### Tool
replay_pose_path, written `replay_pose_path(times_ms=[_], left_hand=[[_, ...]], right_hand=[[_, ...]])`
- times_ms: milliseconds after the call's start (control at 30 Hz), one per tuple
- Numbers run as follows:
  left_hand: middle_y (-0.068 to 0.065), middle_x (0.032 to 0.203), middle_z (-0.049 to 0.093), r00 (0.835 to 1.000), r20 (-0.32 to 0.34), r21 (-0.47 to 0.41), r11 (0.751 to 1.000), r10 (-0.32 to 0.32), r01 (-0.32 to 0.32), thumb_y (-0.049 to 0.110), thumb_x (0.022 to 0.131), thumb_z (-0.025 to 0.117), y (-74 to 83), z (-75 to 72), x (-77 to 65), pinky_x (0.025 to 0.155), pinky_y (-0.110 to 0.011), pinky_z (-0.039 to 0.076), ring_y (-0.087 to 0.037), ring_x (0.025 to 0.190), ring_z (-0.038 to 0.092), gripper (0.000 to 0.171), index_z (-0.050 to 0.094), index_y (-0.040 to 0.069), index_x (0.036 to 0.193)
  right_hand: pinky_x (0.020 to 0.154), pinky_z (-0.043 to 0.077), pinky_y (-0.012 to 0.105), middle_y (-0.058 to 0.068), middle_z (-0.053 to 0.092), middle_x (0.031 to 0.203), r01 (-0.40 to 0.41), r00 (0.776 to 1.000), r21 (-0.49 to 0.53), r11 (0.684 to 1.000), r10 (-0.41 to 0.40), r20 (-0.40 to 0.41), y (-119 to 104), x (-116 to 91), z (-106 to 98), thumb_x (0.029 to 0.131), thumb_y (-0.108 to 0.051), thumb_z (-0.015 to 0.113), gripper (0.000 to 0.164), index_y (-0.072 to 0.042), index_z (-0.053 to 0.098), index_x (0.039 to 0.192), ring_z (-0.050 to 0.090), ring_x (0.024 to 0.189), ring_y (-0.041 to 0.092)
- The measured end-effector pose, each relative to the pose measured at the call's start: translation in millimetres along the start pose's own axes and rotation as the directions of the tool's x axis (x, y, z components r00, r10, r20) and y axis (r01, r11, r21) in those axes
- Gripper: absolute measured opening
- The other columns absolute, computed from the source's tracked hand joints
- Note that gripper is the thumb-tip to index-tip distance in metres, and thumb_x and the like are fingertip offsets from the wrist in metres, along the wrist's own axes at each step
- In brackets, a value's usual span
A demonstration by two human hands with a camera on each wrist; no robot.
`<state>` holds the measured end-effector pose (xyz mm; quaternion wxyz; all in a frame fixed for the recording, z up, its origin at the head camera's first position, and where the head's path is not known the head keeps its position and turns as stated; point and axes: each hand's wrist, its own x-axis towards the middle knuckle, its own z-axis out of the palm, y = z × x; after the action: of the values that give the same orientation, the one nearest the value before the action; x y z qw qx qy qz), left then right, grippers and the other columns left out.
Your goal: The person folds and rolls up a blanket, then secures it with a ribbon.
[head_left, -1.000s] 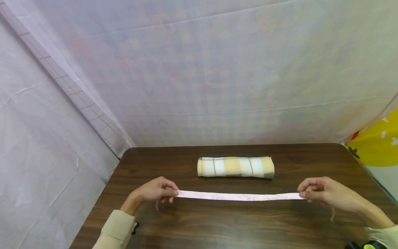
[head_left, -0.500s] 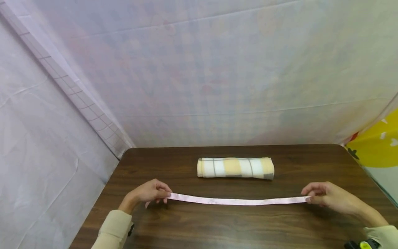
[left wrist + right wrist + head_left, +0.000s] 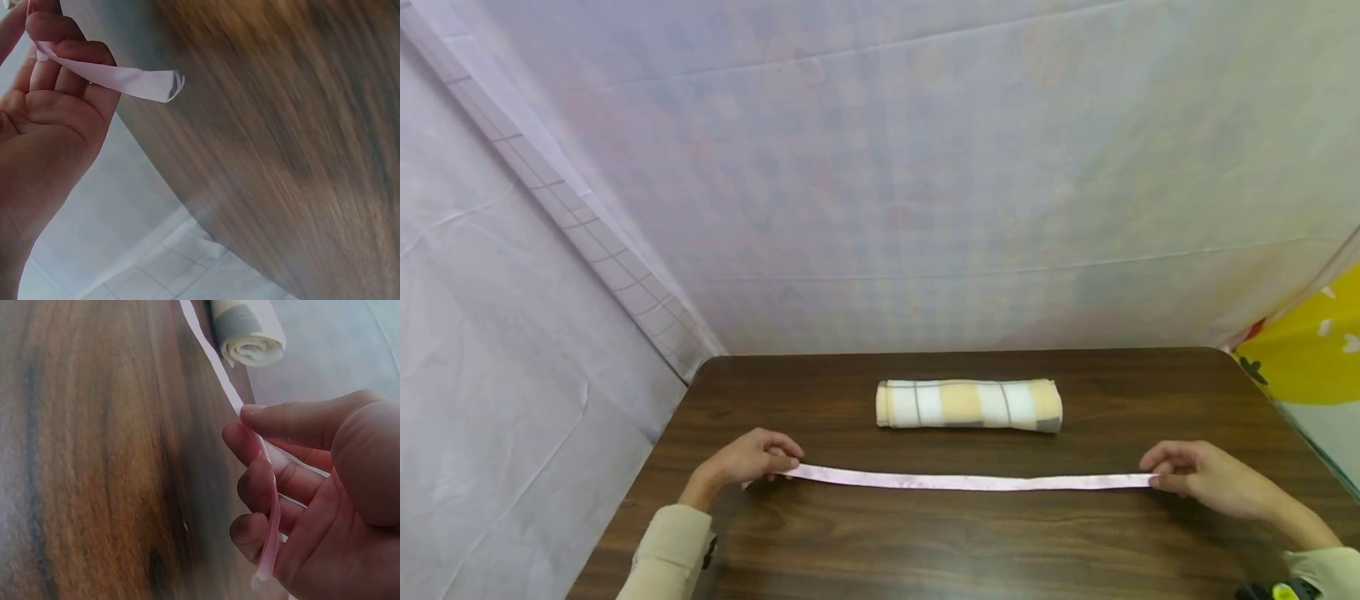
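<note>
A narrow pale pink ribbon (image 3: 955, 482) stretches between the two hands in the head view, sagging slightly in the middle. My left hand (image 3: 748, 457) pinches it near the left end; in the left wrist view the ribbon's loose end (image 3: 140, 83) sticks out past the curled fingers. At the other side my right hand (image 3: 1213, 481) pinches it between thumb and forefinger. The right wrist view shows a short tail (image 3: 270, 544) of it hanging along the other fingers. Behind the ribbon lies a rolled plaid towel (image 3: 967, 405) in yellow, white and grey, touched by neither hand.
The brown wood-grain table (image 3: 962, 550) has rounded far corners. A pale patterned cloth (image 3: 925, 208) hangs behind its far edge, and a white sheet (image 3: 512, 375) hangs at the left. Yellow printed fabric (image 3: 1311, 350) hangs at the right.
The hands have moved farther apart, the left one leftward and the right one rightward, and a longer stretch of ribbon shows between them. The ribbon has come slightly nearer. The towel has not moved.
</note>
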<state>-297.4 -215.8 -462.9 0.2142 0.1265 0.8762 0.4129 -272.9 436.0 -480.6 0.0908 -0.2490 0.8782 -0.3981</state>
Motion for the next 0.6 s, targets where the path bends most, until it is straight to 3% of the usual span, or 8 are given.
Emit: replay_pose_path(times_ms=[200,433,600], left_hand=[[-0.004,0.069,0.06,0.999,-0.051,-0.003,1.0,0.001,-0.001,0.022,0.093,0.068,-3.2,-3.7,-2.0,0.041,-0.022,0.034,-0.015,0.06,0.053,0.027,0.07,0.004,0.113],[-0.004,0.077,0.063,0.991,-0.126,-0.034,0.998,0.048,-0.052,0.016,0.094,0.065,-6.2,-4.0,-3.9,0.062,-0.029,0.049,-0.017,0.069,0.057,0.026,0.068,-0.005,0.109],[-0.003,0.074,0.058,0.983,-0.18,-0.064,0.997,0.041,-0.053,0.012,0.097,0.061,-8.4,-3.9,-5.6,0.06,-0.026,0.046,-0.014,0.067,0.053,0.022,0.067,-0.008,0.106]], right_hand=[[0.054,0.041,0.023,-0.007,0.068,0.078,-0.015,1.0,0.008,1.0,0.015,-0.006,3,-8,-6,0.092,0.004,0.062,0.005,0.003,0.061,0.097,0.055,0.07,-0.001],[0.053,0.041,0.024,-0.007,0.067,0.077,-0.06,0.998,-0.022,0.998,0.06,-0.029,9,-11,-7,0.092,0.0,0.063,0.005,0.001,0.063,0.097,0.054,0.068,0.0],[0.054,0.043,0.025,-0.006,0.068,0.079,-0.096,0.995,-0.036,0.995,0.095,-0.029,11,-13,-11,0.094,-0.003,0.062,0.006,0.002,0.063,0.098,0.054,0.068,0.0]])
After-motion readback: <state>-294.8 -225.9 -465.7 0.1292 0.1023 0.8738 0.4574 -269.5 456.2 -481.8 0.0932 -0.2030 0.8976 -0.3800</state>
